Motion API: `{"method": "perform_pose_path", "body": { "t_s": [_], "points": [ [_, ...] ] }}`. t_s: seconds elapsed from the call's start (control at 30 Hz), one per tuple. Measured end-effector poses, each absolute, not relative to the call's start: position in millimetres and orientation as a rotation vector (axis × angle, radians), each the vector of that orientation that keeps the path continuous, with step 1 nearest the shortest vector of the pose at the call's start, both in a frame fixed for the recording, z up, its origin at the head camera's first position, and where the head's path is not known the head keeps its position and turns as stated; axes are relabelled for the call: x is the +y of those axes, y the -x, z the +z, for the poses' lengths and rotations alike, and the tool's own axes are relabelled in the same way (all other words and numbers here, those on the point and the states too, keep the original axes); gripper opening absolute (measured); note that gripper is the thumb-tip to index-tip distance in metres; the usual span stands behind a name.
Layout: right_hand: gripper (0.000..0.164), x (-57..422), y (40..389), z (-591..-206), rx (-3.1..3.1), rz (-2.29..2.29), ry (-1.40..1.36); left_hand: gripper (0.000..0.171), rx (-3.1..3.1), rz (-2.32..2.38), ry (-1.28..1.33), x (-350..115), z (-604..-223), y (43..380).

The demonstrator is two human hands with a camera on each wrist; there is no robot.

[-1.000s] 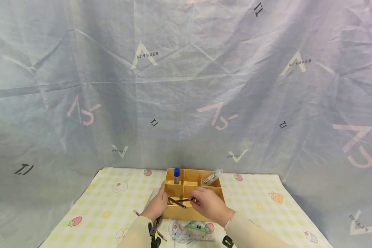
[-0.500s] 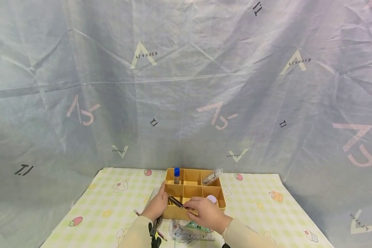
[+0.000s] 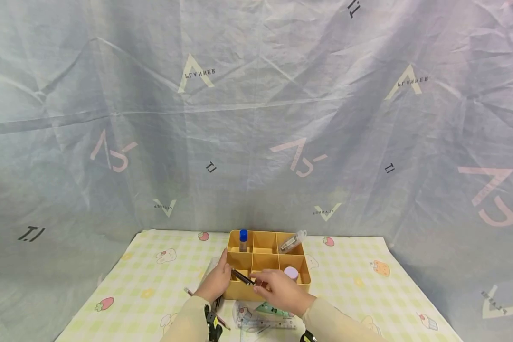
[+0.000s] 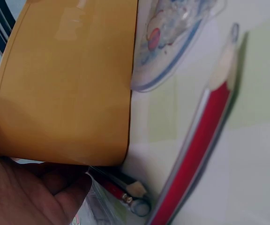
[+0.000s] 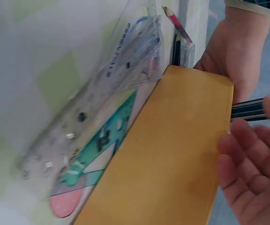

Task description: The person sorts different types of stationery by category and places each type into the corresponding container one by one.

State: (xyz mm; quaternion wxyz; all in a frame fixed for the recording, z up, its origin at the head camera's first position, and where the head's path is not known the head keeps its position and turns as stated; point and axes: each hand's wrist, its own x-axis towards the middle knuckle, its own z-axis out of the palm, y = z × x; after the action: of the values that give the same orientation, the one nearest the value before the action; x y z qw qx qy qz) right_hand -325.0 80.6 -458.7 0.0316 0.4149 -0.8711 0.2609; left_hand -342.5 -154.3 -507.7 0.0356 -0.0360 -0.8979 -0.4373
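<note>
A yellow desk organizer (image 3: 267, 293) with several compartments stands on the table. My left hand (image 3: 215, 281) holds its left side, with fingers (image 4: 64, 197) against the outer wall in the left wrist view. Several dark pencils (image 3: 242, 277) lean in the front left compartment, their ends over the front rim. Beside those ends is my right hand (image 3: 282, 289), fingers loosely bent and the thumb right at the pencils (image 5: 248, 109) in the right wrist view. A blue-capped glue stick (image 3: 243, 241) stands in the back left compartment.
A clear tube (image 3: 293, 241) leans in the back right compartment, and a round lilac-lidded item (image 3: 291, 273) sits in front of it. Clear rulers (image 5: 90, 101) and a green set square (image 5: 104, 140) lie before the organizer. A red pencil (image 4: 196, 145) lies at its left.
My right hand has moved from over the front middle compartment toward the front rim, uncovering the lilac lid. The pencils, crossed earlier, now lie side by side. My left hand stays put.
</note>
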Motion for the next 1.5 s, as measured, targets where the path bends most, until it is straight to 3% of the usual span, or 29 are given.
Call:
{"method": "perform_pose_path", "body": {
  "t_s": [0.1, 0.27, 0.43, 0.63, 1.13, 1.5],
  "points": [
    [0.032, 88, 319, -458, -2.498, 0.729, -1.276, 0.058, -2.759, -1.348, 0.110, -154, -509, 342],
    [0.008, 97, 307, -454, -2.170, 0.535, -1.403, 0.058, -2.753, -1.360, 0.113, -154, -508, 344],
    [0.013, 101, 299, -469, -2.306, 0.223, -1.632, 0.058, -2.746, -1.375, 0.111, -154, -506, 345],
    [0.028, 105, 300, -490, -2.500, 0.111, -1.698, 0.058, -2.749, -1.381, 0.104, -153, -507, 344],
    [0.017, 105, 300, -506, -2.600, 0.151, -1.634, 0.058, -2.757, -1.355, 0.086, -155, -507, 344],
    [0.017, 109, 304, -510, -2.608, 0.230, -1.642, 0.058, -2.747, -1.362, 0.115, -155, -507, 344]
  ]
}}
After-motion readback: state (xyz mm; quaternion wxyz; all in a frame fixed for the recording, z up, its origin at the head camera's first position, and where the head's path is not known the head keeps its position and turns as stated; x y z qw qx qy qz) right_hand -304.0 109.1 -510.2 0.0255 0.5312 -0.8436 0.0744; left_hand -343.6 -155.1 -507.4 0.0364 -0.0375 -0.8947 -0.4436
